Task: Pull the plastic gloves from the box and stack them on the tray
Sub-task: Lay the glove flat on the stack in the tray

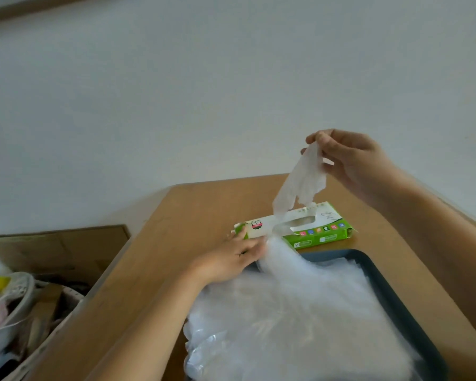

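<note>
Gloves point(300, 320) lie heaped on the dark tray point(412, 312) nearest the camera, spilling over its near-left rim. Just beyond, L hand point(231, 259) rests w/ fingers roughly straight and close together on the left end of the green box point(322, 229), which sits on the table point(176, 229) just behind the tray. One glove point(300, 180) hangs above the box slot (lower end at the opening), its top pinched btw thumb and fingertips of the raised R hand point(352, 160).
</note>
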A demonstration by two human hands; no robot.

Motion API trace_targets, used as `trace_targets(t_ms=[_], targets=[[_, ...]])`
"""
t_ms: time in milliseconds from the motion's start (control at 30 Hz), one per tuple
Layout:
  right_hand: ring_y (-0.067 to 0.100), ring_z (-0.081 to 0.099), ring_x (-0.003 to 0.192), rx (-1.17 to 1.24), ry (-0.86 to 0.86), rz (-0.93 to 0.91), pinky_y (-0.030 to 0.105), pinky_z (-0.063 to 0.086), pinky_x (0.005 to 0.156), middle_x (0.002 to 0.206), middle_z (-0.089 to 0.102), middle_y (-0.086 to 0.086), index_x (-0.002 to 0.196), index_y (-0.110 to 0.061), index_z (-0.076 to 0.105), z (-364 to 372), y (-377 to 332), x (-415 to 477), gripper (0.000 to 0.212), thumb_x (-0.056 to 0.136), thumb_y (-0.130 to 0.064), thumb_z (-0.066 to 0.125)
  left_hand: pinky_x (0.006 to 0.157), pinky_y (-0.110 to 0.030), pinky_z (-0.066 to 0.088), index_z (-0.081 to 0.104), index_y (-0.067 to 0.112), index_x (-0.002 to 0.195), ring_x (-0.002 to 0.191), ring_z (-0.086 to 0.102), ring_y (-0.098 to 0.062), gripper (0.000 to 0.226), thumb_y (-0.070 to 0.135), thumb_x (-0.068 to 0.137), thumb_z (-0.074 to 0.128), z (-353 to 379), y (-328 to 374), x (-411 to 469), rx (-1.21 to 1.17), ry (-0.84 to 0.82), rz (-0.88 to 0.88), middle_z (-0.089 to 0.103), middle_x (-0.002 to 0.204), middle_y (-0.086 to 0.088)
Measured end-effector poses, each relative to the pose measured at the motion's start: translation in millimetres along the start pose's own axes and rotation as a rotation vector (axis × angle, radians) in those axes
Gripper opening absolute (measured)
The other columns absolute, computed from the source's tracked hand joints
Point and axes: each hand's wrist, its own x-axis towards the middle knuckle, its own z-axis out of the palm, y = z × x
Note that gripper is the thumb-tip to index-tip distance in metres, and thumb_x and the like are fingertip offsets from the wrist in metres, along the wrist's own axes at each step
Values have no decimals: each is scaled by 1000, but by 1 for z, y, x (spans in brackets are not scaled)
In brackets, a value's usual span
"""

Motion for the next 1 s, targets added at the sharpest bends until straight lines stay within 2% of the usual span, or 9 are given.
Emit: trace_targets(t_ms=[100,167,300,400,467,567,733,900,1000], targets=[[15,67,77,-104,-23,47,24,55,71,75,64,4,87,-6,62,7,-21,-16,23,99,-13,44,98,-19,32,39,35,144,135,40,-14,100,94,64,28,-16,9,-9,-155,181,37,46,145,9],[21,65,72,-213,34,76,30,52,69,71,65,6,84,-6,63,10,-24,-24,24,99,-14,46,105,-24,33,29,35,148,136,36,-5,130,103,37,36,-27,17,-15,-190,257,68,37,150,12],[23,54,67,-436,173,60,32,43,65,75,59,10,84,-8,62,17,-34,-38,22,99,-16,48,115,-28,25,18,36,151,139,24,3,142,91,30,66,-28,51,-31,-372,259,177,26,152,18],[28,64,71,-503,229,70,39,52,73,77,68,10,79,-14,62,20,-38,-48,24,99,-18,49,108,-26,36,26,31,148,133,36,2,123,72,44,78,-11,87,-47,-260,329,177,35,147,21],[37,67,81,-506,233,91,47,53,80,83,71,16,77,-15,63,20,-42,-57,25,98,-19,49,90,-24,45,41,28,135,115,52,-3,86,49,63,82,-1,100,-50,-168,471,168,53,129,17],[17,68,64,-523,228,139,28,55,66,73,69,10,75,-13,61,16,-52,-73,28,99,-17,48,59,-24,41,65,20,89,72,56,-8,18,28,78,76,-4,102,-56,-225,650,200,63,77,9],[10,50,44,-668,102,344,27,42,56,43,55,-7,69,-8,56,-6,-58,-92,33,99,-20,49,50,-15,38,70,15,67,50,48,-1,16,23,76,79,-26,109,-84,-435,588,252,63,56,8],[14,43,46,-846,-60,462,26,39,57,41,49,-8,58,-11,51,-11,-60,-99,39,97,-17,49,80,-24,55,74,8,79,74,71,-14,12,16,86,68,-41,109,-93,-682,491,233,75,77,-4],[17,51,62,-1018,-216,529,33,45,71,56,56,-8,66,-13,60,-8,-56,-102,32,93,-23,49,79,-24,56,74,3,80,80,72,-21,15,15,87,67,-44,107,-94,-734,505,209,75,81,-10]])
